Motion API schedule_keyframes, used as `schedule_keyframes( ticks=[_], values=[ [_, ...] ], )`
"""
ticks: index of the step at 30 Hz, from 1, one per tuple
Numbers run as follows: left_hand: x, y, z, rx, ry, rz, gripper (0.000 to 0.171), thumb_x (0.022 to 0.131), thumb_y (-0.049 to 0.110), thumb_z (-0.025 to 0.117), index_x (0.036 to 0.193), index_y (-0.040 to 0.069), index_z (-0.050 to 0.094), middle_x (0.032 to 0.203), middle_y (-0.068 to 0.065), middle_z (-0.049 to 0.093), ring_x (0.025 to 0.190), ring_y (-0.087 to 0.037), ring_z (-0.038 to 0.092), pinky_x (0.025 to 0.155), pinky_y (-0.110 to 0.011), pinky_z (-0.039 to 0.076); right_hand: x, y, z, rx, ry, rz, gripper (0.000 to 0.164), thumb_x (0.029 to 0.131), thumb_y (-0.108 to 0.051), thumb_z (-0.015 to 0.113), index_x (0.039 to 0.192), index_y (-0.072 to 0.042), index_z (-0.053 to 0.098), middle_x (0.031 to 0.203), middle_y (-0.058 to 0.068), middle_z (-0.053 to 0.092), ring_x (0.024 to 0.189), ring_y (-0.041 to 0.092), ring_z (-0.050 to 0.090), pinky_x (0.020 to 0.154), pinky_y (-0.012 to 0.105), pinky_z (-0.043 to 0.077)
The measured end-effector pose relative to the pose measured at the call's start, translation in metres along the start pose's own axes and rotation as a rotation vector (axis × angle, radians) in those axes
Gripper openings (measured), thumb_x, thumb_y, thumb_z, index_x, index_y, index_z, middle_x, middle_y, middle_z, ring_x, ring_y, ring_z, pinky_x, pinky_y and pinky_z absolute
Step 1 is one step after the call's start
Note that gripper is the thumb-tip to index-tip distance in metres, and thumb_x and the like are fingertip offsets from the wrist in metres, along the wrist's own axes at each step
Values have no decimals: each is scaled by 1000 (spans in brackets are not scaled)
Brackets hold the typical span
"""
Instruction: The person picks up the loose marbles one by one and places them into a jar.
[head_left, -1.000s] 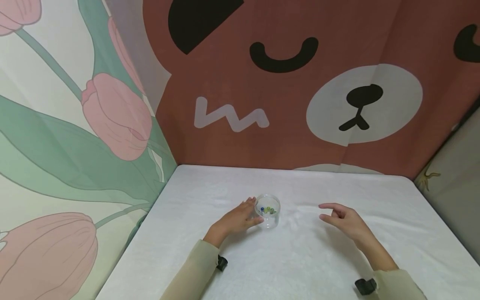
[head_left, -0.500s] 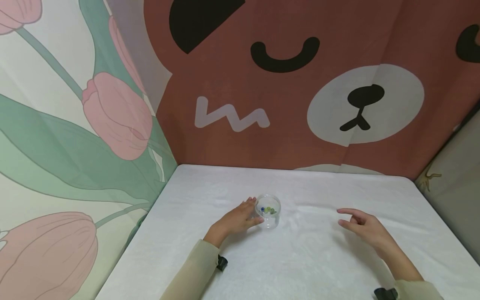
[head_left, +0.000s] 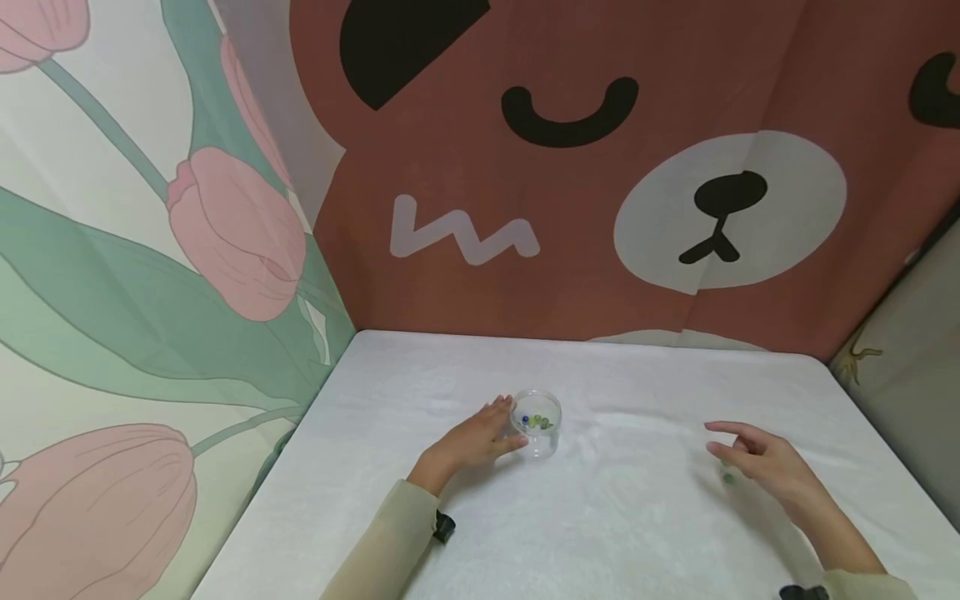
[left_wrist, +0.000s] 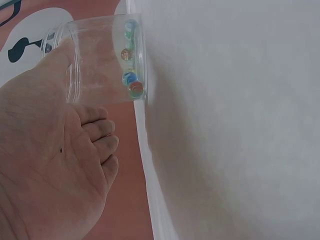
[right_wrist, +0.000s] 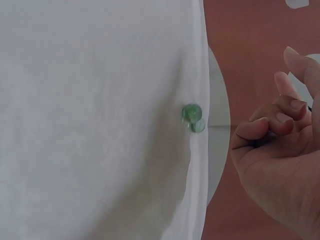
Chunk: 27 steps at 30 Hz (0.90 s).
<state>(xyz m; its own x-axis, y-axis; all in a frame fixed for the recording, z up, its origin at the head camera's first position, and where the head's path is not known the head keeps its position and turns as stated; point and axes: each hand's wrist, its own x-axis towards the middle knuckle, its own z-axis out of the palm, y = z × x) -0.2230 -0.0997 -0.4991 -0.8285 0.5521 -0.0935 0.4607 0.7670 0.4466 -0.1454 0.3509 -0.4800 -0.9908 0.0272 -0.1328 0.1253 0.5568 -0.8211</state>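
Note:
My left hand [head_left: 471, 436] holds a clear plastic jar [head_left: 536, 442] by its side, the thumb at the near side and fingertips at the far side. Inside, several small glass marbles [left_wrist: 129, 77] lie on the bottom: green, blue and orange-tinted ones show in the left wrist view. The jar stands upright without a lid. My right hand [head_left: 768, 462] hovers above the right part of the table, thumb and index finger apart, the other fingers bent, nothing between them. Below it, green marbles [right_wrist: 192, 116] rest on the cloth, partly overlapping in the right wrist view.
A white cloth [head_left: 600, 517] covers the table. Behind it stands a brown backdrop [head_left: 450, 292] with a bear face. A tulip-patterned panel [head_left: 135, 333] borders the left side, a grey panel [head_left: 915, 358] the right.
My right hand has moved to the right, away from the jar, and green marbles now show under it. The left hand and the jar have stayed put.

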Motion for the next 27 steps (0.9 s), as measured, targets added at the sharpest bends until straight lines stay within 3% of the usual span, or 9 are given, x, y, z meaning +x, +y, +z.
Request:
schedule_keyframes(
  ticks=[16,27],
  values=[
    [-1,-1,1,-9,-1,-9,89,99,68,41,162,7,21,169,-7,17,157,-19,11,128,-39,16,2,25,-18,-41,-20,51,68,96,-43,70,144,2,52,77,-2,47,70,14,45,58,30,40],
    [-3,-1,1,-12,-2,-13,89,99,68,41,162,8,21,169,-5,16,157,-18,11,128,-38,16,13,40,-22,-114,-96,103,75,95,-50,68,146,2,49,78,-1,46,72,13,43,59,29,35]
  ],
)
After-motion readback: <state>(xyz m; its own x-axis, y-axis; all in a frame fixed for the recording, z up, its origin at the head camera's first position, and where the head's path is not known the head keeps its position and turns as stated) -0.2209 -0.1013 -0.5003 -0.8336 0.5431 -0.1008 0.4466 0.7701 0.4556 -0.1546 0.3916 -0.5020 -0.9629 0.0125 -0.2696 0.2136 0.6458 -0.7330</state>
